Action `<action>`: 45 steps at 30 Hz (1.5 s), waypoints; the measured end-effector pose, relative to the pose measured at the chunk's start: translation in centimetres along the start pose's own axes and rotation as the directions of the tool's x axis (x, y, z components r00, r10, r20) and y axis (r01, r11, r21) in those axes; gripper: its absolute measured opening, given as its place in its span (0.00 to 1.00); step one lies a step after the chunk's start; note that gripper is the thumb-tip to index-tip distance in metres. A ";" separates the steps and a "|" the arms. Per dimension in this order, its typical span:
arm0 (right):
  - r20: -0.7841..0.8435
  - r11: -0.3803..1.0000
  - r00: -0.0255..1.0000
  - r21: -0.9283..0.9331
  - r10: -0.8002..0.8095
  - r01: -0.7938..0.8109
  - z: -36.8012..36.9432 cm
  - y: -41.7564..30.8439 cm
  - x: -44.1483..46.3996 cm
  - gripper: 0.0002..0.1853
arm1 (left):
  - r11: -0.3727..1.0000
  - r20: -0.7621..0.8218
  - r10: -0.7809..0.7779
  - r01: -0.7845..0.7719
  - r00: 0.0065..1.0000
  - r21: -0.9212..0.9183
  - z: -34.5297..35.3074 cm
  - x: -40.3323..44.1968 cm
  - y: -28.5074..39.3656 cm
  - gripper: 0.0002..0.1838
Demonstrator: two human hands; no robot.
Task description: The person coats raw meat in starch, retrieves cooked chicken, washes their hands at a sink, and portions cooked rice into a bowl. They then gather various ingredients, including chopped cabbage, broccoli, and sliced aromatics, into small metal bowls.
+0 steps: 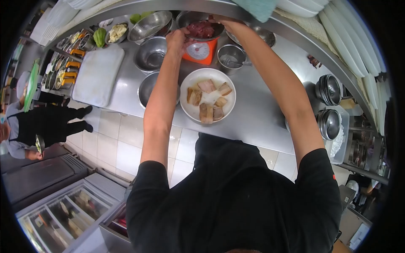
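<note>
A metal bowl [182, 19] of raw red meat [200, 29] rests on or just over an orange dial scale [198, 51]. My left hand [177, 39] grips this bowl at its left side, fingers at the rim. On the far right side my right hand [217, 20] holds the rim, its fingers partly hidden. Closer to me stands a white bowl [230, 107] with several pieces of pork belly [206, 111] in it. Beside the scale is a small metal pot [231, 55] with a utensil in it.
Empty metal bowls [151, 55] stand left of my left forearm, near a white cutting board [99, 76]. A shelf with stacked white plates [344, 38] arches above. Stacked metal bowls [329, 124] sit at right. Another person [42, 120] stands at far left, holding a pan.
</note>
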State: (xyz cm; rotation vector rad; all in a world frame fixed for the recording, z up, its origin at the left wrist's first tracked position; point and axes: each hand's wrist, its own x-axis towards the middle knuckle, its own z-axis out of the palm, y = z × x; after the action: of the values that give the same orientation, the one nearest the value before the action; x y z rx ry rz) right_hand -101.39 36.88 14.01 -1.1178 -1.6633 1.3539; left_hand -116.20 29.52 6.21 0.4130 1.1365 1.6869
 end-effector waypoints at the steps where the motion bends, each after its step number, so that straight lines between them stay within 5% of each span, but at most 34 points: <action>1: -0.002 0.999 1.000 -0.031 -0.014 0.014 0.7 -0.1 0.2 0.13 | 0.999 0.007 -0.011 0.011 1.000 0.036 -0.3 0.1 0.0 0.06; 9: 0.028 0.955 0.993 -0.273 -0.115 0.119 3.7 -0.5 1.2 0.13 | 0.975 -0.098 -0.029 0.050 0.995 0.217 -1.0 -1.9 2.0 0.20; 15: 0.024 0.865 0.974 -0.454 -0.227 0.213 1.4 -0.9 0.0 0.14 | 0.991 -0.133 -0.003 0.021 0.991 0.133 -1.2 -2.1 1.9 0.20; 20: 0.091 0.460 0.869 -0.819 -0.487 0.343 -5.8 0.0 -5.9 0.15 | 0.977 -0.075 -0.032 0.047 0.997 0.210 -1.8 -1.0 1.0 0.25; 21: -0.101 0.862 0.957 -0.467 -0.273 0.197 -8.1 0.6 -8.7 0.17 | 0.970 -0.019 -0.019 0.023 1.000 0.244 -2.1 -0.9 0.8 0.23; 24: -0.356 0.827 0.905 -0.562 -0.234 -0.008 -16.3 1.1 -17.3 0.16 | 0.972 0.034 -0.170 0.162 0.985 0.170 -4.3 4.2 -1.5 0.11; 27: -0.565 0.773 0.806 -0.587 -0.177 -0.242 -26.7 6.1 -26.4 0.16 | 0.996 0.105 -0.075 0.070 0.992 0.052 -4.6 4.5 -1.3 0.07; 29: -0.696 0.529 0.718 -0.617 -0.022 -0.582 -31.1 9.2 -32.1 0.19 | 0.999 0.012 0.031 -0.031 0.999 0.027 -0.9 -1.4 0.4 0.06; 31: -0.638 0.445 0.769 -0.696 -0.023 -0.564 -33.1 13.3 -36.7 0.19 | 0.999 -0.006 -0.031 0.031 0.999 -0.005 -0.6 -4.0 1.0 0.05; 33: -0.658 0.575 0.739 -0.554 0.141 -0.602 -32.7 16.6 -39.3 0.19 | 0.994 -0.015 -0.097 0.098 0.995 0.057 -1.4 -6.7 0.5 0.04; 36: -0.561 0.732 0.685 -0.192 0.465 -0.654 -32.5 23.2 -41.6 0.19 | 0.971 -0.019 0.059 -0.053 0.998 0.233 2.4 -13.5 -3.9 0.03; 37: -0.552 0.740 0.656 -0.101 0.514 -0.665 -32.2 24.8 -41.5 0.20 | 0.980 0.035 0.126 -0.130 0.991 0.153 3.9 -14.8 -7.1 0.03; 38: -0.541 0.739 0.622 -0.002 0.566 -0.674 -32.0 25.8 -40.9 0.20 | 0.973 0.232 0.070 -0.117 0.970 0.197 5.4 -16.2 -9.3 0.01; 39: -0.520 0.724 0.590 0.084 0.618 -0.684 -31.7 26.3 -40.5 0.21 | 0.969 0.081 -0.162 0.143 0.983 0.200 8.5 -17.8 -11.0 0.03; 40: -0.497 0.703 0.561 0.153 0.662 -0.694 -31.2 26.7 -40.3 0.22 | 0.915 0.255 -0.296 0.197 0.920 0.352 8.9 -16.6 -14.7 0.06; 41: -0.450 0.674 0.557 0.151 0.698 -0.723 -30.8 26.3 -40.1 0.16 | 0.891 0.156 -0.378 0.312 0.913 0.331 13.7 -19.7 -14.1 0.09; 42: -0.438 0.694 0.583 0.146 0.684 -0.705 -30.3 26.6 -39.6 0.15 | 0.845 0.237 -0.491 0.393 0.838 0.363 13.0 -18.3 -18.7 0.11; 45: -0.434 0.786 0.673 0.164 0.600 -0.596 -29.4 27.8 -38.6 0.14 | 0.793 0.275 -0.570 0.432 0.774 0.429 17.7 -21.1 -22.3 0.10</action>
State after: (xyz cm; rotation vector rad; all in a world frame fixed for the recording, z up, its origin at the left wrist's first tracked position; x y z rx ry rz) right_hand -55.01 14.06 -7.36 -1.9276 -0.9531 1.3062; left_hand -82.26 20.63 1.48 0.5709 1.1103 0.8703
